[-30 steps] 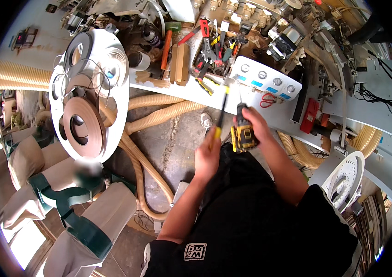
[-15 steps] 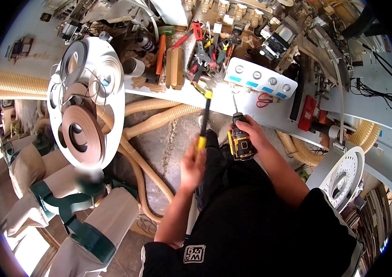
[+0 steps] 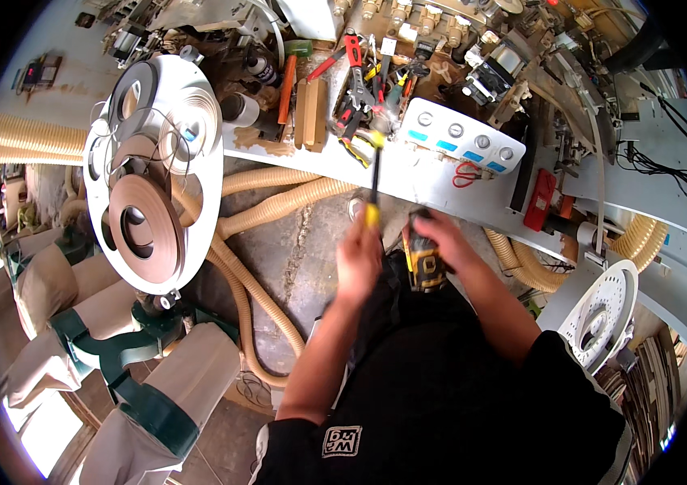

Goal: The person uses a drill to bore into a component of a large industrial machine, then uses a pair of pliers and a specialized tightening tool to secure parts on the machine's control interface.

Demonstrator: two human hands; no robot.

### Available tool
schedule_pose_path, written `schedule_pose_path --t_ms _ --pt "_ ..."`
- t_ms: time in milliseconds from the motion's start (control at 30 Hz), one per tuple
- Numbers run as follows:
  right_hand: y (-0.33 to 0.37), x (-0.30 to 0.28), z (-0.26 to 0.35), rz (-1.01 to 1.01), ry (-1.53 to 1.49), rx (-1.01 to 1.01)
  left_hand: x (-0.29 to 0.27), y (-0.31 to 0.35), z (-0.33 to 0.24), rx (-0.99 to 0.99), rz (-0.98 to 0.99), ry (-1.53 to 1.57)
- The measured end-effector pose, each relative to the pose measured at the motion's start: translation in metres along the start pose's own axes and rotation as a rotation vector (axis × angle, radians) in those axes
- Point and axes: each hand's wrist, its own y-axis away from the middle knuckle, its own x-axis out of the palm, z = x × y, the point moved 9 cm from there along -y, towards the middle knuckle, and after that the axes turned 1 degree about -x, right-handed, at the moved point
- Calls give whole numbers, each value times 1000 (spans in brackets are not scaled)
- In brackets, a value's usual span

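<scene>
My left hand (image 3: 358, 263) is closed around the yellow lower end of a long black-and-yellow handle, which looks like that of a hammer (image 3: 375, 174). It points away from me, and its far end is blurred in front of the bench. Close by on the right, my right hand (image 3: 443, 241) grips a yellow-and-black cordless drill (image 3: 426, 271) above my lap. Motion smears the drill's front, and no bit can be made out. Beyond both hands, a heap of pliers and other hand tools (image 3: 357, 97) lies on the bench.
A white gauge panel (image 3: 462, 135) and red-handled scissors (image 3: 465, 174) are at the bench's front edge (image 3: 335, 168). A white reel plate with brown edging coils (image 3: 148, 222) stands left. Tan hoses (image 3: 279, 212) run below the bench. A perforated white disc (image 3: 600, 317) is at right.
My left hand has moved right and slightly away with the hammer-like tool, closer to the drill. The drill has tilted and come slightly nearer me; its bit, visible before, no longer shows.
</scene>
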Motion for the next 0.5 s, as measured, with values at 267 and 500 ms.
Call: schedule_pose_path --t_ms 267,500 --pt "17 8 2 65 -80 64 -27 -43 -39 122 75 176" --pt "18 -31 11 -66 -271 26 -13 46 25 -87 251 -17"
